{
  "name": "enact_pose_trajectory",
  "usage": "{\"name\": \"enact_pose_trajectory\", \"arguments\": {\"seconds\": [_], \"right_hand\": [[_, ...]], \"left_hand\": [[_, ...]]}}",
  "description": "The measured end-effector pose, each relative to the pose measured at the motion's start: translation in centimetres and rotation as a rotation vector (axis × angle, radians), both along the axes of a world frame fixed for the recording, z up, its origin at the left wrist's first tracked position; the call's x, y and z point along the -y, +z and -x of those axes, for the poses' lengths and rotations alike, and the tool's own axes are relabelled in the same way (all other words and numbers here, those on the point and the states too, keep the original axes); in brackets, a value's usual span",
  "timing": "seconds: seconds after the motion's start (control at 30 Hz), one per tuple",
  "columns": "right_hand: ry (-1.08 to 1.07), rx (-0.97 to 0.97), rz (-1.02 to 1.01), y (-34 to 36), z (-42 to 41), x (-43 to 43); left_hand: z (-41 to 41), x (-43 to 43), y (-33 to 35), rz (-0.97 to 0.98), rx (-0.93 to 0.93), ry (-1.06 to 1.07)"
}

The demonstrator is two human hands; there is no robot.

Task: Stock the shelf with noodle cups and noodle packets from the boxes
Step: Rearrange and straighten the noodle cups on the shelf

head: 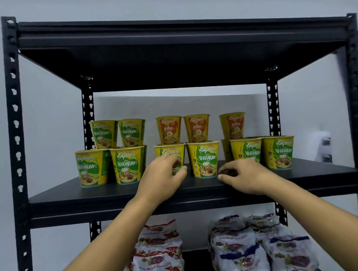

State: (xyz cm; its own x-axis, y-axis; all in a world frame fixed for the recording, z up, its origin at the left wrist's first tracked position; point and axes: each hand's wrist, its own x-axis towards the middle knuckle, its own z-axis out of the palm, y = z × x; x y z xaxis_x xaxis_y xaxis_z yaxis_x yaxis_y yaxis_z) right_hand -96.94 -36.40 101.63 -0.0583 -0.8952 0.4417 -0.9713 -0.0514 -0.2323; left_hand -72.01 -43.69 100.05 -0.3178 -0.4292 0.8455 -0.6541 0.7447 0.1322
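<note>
Grips a front-row vegetarian cup (170, 153) in the left hand (163, 176), hemmed by neighbouring cups (205, 158); curls the right hand (245, 176) loosely, seemingly empty, above noodle packets (234, 245).

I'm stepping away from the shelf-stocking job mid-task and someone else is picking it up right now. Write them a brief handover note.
Left hand: fingers curled round a front-row Vegetarian cup standing on the middle shelf.
Right hand: loosely curled beside the neighbouring cup, holding nothing visible.
Done: six Vegetarian cups stand in front. Behind them, two more Vegetarian and three Ayam cups are stacked higher. Noodle packets lie on the shelf below.
Left: settle the held cup in line. The boxes are out of view, so the remaining stock is unknown.
</note>
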Motion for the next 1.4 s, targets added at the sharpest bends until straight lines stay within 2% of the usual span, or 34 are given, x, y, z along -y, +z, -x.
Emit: {"name": "enact_pose_trajectory", "arguments": {"seconds": [0.27, 0.47, 0.7, 0.83, 0.93, 1.03, 1.1, 1.27, 1.4], "right_hand": [[-0.020, -0.078, -0.121, 0.3, 3.5, -3.0], [-0.027, -0.056, -0.086, -0.2, 8.9, -5.1], [0.007, -0.040, -0.107, 0.2, 15.1, -5.2], [0.016, -0.001, -0.090, 0.1, 17.8, -4.3], [-0.030, 0.049, 0.079, 0.0, 19.3, -3.2], [-0.045, 0.224, 0.293, -0.1, 20.2, -2.3], [-0.010, 0.370, 0.342, 0.1, 20.5, -1.3], [0.040, 0.613, 0.216, 1.3, 20.6, 0.1], [0.082, 0.726, 0.180, 0.6, 21.3, 1.2]], "left_hand": [[6.6, -2.4, -0.2, -0.047, 0.352, -0.109], [11.9, -2.7, 0.3, -0.108, 0.404, -0.131], [17.9, -4.3, 1.5, -0.305, 0.416, -0.040], [19.4, -4.6, 1.6, -0.373, 0.299, 0.034], [19.8, -4.3, 1.8, -0.388, 0.117, 0.107], [20.5, -4.2, 2.4, -0.451, -0.034, 0.153], [21.1, -4.0, 2.9, -0.532, -0.105, 0.127], [22.3, -2.1, 3.6, -0.753, -0.259, -0.033], [22.9, -1.3, 3.2, -0.808, -0.303, -0.107]]}}
